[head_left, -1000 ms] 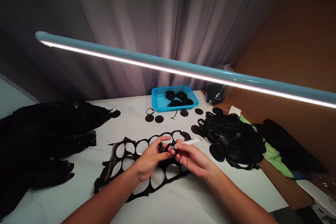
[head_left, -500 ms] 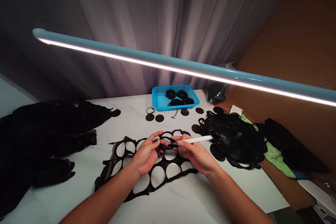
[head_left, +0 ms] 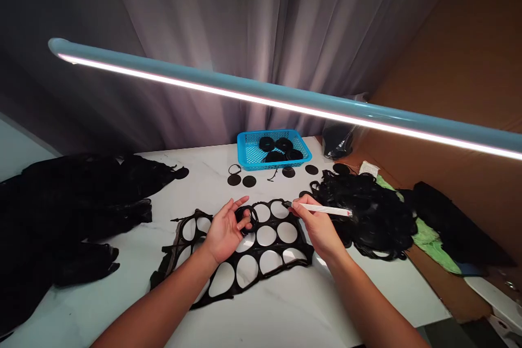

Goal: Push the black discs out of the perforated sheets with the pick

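Observation:
A bundle of thin black rings (head_left: 253,218) hangs round the fingers of my left hand (head_left: 223,232), which is closed on it above the black sheet. My right hand (head_left: 320,228) grips a white-handled tool (head_left: 326,209) with a dark tip pointing left, over the sheet's back right corner. Under both hands lies the black sheet (head_left: 256,253), cut through with rows of large round holes that show the white table (head_left: 269,304).
A blue basket (head_left: 240,152) with black coils stands at the back. Black discs (head_left: 249,181) lie before it. A tangled black heap (head_left: 367,212) is at right, black fabric (head_left: 73,201) at left. A lit tube lamp (head_left: 261,95) crosses above.
My hands have moved apart. My right hand has drawn the tool right, away from the rings, while the rings stay with my left hand.

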### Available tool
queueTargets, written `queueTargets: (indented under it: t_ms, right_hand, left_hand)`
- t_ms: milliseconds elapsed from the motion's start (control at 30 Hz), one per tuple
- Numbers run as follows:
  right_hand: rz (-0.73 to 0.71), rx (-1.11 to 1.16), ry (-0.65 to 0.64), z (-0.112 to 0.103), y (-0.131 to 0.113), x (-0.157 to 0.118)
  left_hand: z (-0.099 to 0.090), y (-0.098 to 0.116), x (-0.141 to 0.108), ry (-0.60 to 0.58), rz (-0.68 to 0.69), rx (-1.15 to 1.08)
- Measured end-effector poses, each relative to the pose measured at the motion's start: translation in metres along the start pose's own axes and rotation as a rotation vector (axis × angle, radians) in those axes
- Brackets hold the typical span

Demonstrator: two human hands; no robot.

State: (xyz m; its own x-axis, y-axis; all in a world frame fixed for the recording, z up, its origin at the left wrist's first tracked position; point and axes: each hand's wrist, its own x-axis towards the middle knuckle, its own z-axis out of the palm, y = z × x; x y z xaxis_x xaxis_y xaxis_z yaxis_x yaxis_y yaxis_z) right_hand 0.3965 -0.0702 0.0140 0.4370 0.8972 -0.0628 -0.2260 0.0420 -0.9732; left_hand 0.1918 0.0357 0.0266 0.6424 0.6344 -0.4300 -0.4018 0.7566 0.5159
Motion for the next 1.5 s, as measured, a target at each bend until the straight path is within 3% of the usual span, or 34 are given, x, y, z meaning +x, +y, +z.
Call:
queueTargets:
  t_ms: [300, 400, 500, 567, 633, 700, 767, 933, 1033, 1133, 1200, 1300, 1400, 1500]
  right_hand:
    - [-0.031, -0.213, 0.012, 0.003, -0.005, -0.004]
    - [-0.089, -0.293, 0.042, -0.001, -0.009, 0.0]
    - [-0.135, -0.395, 0.061, -0.008, -0.008, 0.006]
    - [-0.14, -0.58, 0.019, -0.011, -0.002, 0.008]
    - [-0.145, -0.795, -0.056, -0.006, 0.006, 0.007]
    - [-0.163, -0.945, -0.146, 0.005, 0.013, 0.003]
    - [-0.195, -1.033, -0.232, 0.02, 0.019, -0.004]
    - [-0.282, -1.1, -0.399, 0.051, 0.028, -0.021]
    - [-0.38, -1.034, -0.489, 0.064, 0.039, -0.027]
    - [-0.378, -0.967, -0.514, 0.073, 0.047, -0.03]
    - [-0.318, -0.915, -0.479, 0.073, 0.041, -0.029]
    - [-0.188, -0.647, -0.312, 0.056, 0.01, -0.023]
    - [-0.221, -0.393, -0.024, 0.016, -0.038, -0.013]
    - [-0.31, -0.451, 0.327, -0.039, -0.078, -0.005]
  left_hand:
    - [0.003, 0.0, -0.005, -0.14, 0.006, -0.018]
    - [0.007, 0.004, -0.012, -0.224, 0.067, 0.101]
    - [0.017, 0.011, -0.027, -0.391, 0.205, 0.523]
    - [0.023, 0.014, -0.04, -0.497, 0.33, 1.013]
    - [0.024, 0.017, -0.051, -0.531, 0.476, 1.519]
    - [0.02, 0.022, -0.059, -0.482, 0.633, 1.889]
    - [0.011, 0.033, -0.062, -0.374, 0.798, 2.113]
    - [-0.022, 0.081, -0.07, 0.076, 1.131, 2.407]
    - [-0.04, 0.1, -0.077, 0.272, 1.177, 2.495]
    - [-0.056, 0.102, -0.081, 0.346, 1.117, 2.581]
    - [-0.063, 0.098, -0.082, 0.354, 1.065, 2.626]
    - [-0.068, 0.089, -0.08, 0.34, 1.007, 2.652]
    - [-0.066, 0.084, -0.075, 0.296, 0.989, 2.621]
    - [-0.06, 0.079, -0.069, 0.209, 1.001, 2.548]
